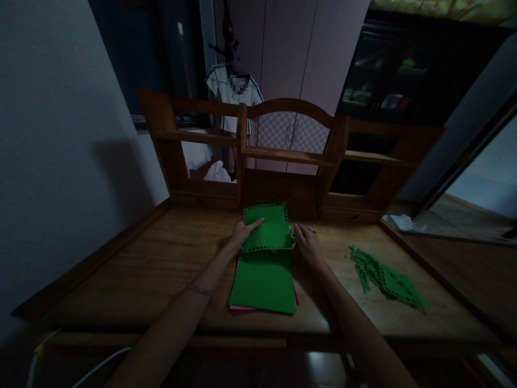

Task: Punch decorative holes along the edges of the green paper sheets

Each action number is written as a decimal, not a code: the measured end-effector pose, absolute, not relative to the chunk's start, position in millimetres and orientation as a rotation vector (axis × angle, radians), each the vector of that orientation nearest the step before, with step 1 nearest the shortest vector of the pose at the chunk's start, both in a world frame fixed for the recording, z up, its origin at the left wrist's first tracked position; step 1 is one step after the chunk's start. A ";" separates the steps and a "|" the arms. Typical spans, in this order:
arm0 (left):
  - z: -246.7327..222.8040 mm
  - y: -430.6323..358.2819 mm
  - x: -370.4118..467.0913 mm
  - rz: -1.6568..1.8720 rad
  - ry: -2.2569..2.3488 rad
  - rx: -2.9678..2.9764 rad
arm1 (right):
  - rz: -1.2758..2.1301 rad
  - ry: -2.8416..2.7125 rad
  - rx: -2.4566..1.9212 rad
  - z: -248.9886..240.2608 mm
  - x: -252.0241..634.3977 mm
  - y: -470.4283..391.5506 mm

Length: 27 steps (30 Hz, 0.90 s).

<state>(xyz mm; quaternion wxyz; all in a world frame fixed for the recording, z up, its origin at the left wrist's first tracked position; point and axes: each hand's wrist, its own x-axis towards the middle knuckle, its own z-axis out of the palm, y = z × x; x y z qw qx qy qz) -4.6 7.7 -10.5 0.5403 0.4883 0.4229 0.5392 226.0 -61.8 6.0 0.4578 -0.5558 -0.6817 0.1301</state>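
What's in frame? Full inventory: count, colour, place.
desk: 1, light wood, foreground
dash-edged sheet: 1, green, held over paper stack
paper stack: 1, green top, pinks beneath, desk centre
cut pieces: several, green, desk right
small items: count unclear, partly red, by right hand
shelf unit: 1, brown, desk's far edge
coat stand: 1, dark, behind shelves
hanging top: 1, white, dark trim, on stand
wardrobe: 1, pale pinkish, back
cabinet: 1, black, back right
crumpled item: 1, whitish, far right
cable: 1, white, lower left
bracelet: 1, pale, left wrist
hands: 2, bare; left, right
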 end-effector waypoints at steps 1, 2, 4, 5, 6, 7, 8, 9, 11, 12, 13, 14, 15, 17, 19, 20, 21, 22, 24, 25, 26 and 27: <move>-9.7 6.9 -4.4 1.286 1.002 1.163 | 0.350 -1.660 -1.354 6.5 225.7 -62.0; -8.6 6.0 -4.4 1.287 1.002 1.166 | 0.382 -1.636 -1.335 6.9 225.3 -62.0; -6.1 4.1 -4.3 1.281 1.000 1.170 | 0.450 -1.583 -1.286 7.7 224.3 -61.6; -5.0 3.3 -4.2 1.281 0.995 1.165 | 0.483 -1.555 -1.262 8.2 223.7 -61.2; -4.2 2.8 -4.0 1.281 0.989 1.157 | 0.517 -1.527 -1.244 8.6 223.1 -60.7; -3.8 2.5 -3.8 1.284 0.982 1.146 | 0.554 -1.500 -1.233 9.1 222.6 -60.3; -3.8 2.5 -3.5 1.287 0.980 1.135 | 0.594 -1.473 -1.228 9.6 222.1 -59.9; -4.2 2.8 -3.3 1.289 0.982 1.127 | 0.635 -1.447 -1.227 10.1 221.8 -59.6; -5.6 3.9 -3.2 1.286 0.998 1.120 | 0.714 -1.396 -1.220 11.0 221.4 -59.1; -6.5 4.7 -3.4 1.282 1.008 1.121 | 0.752 -1.366 -1.212 11.2 221.5 -58.7; -7.4 5.5 -3.6 1.281 1.015 1.123 | 0.793 -1.331 -1.201 11.3 221.7 -58.3; -8.3 6.3 -3.8 1.279 1.020 1.125 | 0.838 -1.292 -1.188 11.3 222.1 -57.6; -9.0 7.0 -4.1 1.279 1.025 1.125 | 0.889 -1.249 -1.173 11.1 222.8 -56.8; -10.0 8.3 -4.2 1.279 1.029 1.117 | 0.992 -1.159 -1.135 10.8 224.5 -54.8; -10.6 9.1 -4.0 1.279 1.021 1.108 | 1.082 -1.073 -1.101 11.2 226.4 -52.7; -10.7 9.2 -3.8 1.280 1.015 1.102 | 1.117 -1.034 -1.091 11.7 227.4 -51.9; -10.8 9.1 -3.6 1.282 1.008 1.097 | 1.147 -1.001 -1.087 12.5 228.2 -51.3; -10.7 8.9 -3.4 1.284 1.002 1.093 | 1.171 -0.979 -1.081 13.5 228.8 -51.1; -10.4 8.2 -3.1 1.296 1.000 1.082 | 1.208 -0.969 -1.057 15.7 229.6 -51.5; -10.3 7.9 -3.1 1.305 1.003 1.074 | 1.224 -0.973 -1.043 16.7 229.9 -52.1; -10.1 7.7 -3.2 1.314 1.005 1.065 | 1.239 -0.975 -1.030 17.7 230.0 -52.7; -10.1 7.7 -3.4 1.324 1.005 1.056 | 1.251 -0.973 -1.022 18.5 230.0 -53.4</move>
